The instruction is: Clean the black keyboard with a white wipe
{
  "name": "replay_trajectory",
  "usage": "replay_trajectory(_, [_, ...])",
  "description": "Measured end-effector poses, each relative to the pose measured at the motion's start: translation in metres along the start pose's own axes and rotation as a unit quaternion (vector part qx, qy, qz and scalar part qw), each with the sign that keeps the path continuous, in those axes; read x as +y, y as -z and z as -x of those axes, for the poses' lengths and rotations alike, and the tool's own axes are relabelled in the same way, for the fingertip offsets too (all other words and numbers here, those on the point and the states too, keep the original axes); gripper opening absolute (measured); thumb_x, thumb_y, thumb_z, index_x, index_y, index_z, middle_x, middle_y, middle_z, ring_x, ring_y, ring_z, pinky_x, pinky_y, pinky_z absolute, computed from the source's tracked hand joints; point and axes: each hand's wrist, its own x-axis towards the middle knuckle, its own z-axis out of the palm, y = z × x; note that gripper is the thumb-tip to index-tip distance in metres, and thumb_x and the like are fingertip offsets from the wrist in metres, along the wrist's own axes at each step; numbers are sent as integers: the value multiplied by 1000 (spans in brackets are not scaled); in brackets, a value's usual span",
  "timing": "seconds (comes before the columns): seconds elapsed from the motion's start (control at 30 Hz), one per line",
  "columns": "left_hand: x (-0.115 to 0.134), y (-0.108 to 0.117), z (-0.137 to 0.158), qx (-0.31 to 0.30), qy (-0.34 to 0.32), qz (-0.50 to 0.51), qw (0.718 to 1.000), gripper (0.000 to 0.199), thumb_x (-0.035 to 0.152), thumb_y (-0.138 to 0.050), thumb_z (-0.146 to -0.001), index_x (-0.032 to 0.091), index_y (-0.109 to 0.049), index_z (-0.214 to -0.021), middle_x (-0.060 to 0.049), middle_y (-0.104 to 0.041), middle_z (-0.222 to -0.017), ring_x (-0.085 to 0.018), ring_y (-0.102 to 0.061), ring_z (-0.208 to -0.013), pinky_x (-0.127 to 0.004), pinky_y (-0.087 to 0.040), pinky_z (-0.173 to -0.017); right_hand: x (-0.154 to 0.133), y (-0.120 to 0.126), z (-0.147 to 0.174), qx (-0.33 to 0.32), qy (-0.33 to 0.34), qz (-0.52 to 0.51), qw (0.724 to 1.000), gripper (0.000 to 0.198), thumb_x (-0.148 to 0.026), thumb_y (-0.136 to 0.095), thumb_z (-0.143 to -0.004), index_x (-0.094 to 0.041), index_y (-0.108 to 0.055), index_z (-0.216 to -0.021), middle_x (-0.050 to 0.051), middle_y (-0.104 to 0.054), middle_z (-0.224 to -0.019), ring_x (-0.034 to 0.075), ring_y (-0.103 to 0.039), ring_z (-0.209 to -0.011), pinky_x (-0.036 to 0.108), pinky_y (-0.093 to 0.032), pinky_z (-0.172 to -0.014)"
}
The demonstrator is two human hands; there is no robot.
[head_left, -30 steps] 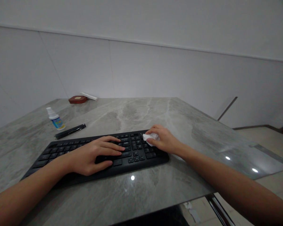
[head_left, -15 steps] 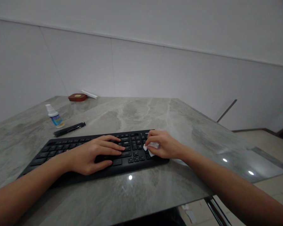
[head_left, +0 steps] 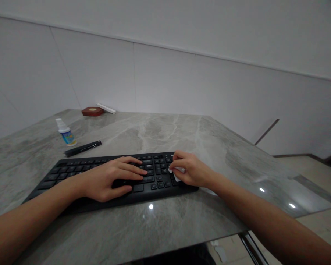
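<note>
Nearer the body than a second ago, the right hand (head_left: 191,170) has carried its white tissue (head_left: 177,178) down the right end of the black keyboard (head_left: 149,180). From the lower left, one forearm slants in; the left hand (head_left: 113,178) rests palm down across the keys, fingers extended rightward, thumb spread wide. At right, the other hand's curled fingers and thumb pinch narrowly on the tissue, which pokes out below the thumb over the number pad.

Keyboard (head_left: 160,179): central keys hidden by left hand (head_left: 107,180). Tissue (head_left: 177,177): mostly concealed by right hand (head_left: 191,170). Bottle label (head_left: 68,138): illegible from here. Both forearms (head_left: 264,217): cut off by view edges.
</note>
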Motion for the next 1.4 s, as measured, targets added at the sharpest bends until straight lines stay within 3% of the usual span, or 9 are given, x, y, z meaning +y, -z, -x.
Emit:
replay_trajectory(0.47, [1,1,0,-7,1,-11,1000,46,14,-60,-88,22,-60,-134,-8,-64,-134,-29,-50,-133,-50,-46,-110,-5,0,-3,-3,-43,8,999,16,-9,-60,-79,-16,-74,-83,5,-59,-82,15,-55,-71,28,-44,-68])
replay_trajectory(0.8, [0,1,1,-5,4,-1,1000,48,14,-61,-88,24,-60,-134,-8,-64,-134,-30,-50,-133,-50,-46,-110,-8,-2,-5,-12,-36,-6,999,14,-8,-61,-77,-16,-73,-81,6,-61,-84,15,-57,-74,28,-46,-70])
replay_trajectory(0.97, [0,0,0,-1,1,0,1000,48,14,-60,-88,24,-60,-134,-8,-65,-133,-30,-51,-133,-50,-47,-109,-3,7,-3,-24,-77,12,997,16,-8,-60,-76,-16,-73,-78,6,-61,-82,15,-57,-71,27,-45,-68])
replay_trajectory(1.4, [1,1,-1,2,-3,5,1000,48,13,-60,-87,23,-61,-134,-8,-65,-133,-30,-51,-132,-50,-46,-109,6,16,2,-50,-47,-24,997,14,-6,-61,-76,-16,-70,-77,5,-64,-85,16,-60,-77,28,-47,-73])
